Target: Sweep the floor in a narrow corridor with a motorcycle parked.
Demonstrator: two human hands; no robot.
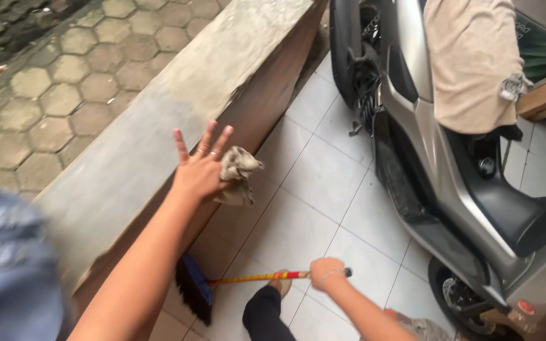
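Left hand point(198, 165) raised over the low concrete wall point(159, 120), fingers spread, a crumpled grey-beige rag point(238, 173) pinched at the thumb side. Right hand point(327, 273) clenched round the far end of the broom point(235, 281): yellow-red striped handle, blue head, dark bristles on the white floor tiles point(317, 183), near left by the wall's base. Right: parked grey scooter point(469, 189), beige towel point(472, 63) over the seat; small round red sticker point(526, 306) low near its rear wheel.

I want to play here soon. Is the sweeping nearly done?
The white tile floor shows no dirt piles. In hand: right hand grips the broom by the low wall; left hand holds a rag. Beside the scooter can't be judged.
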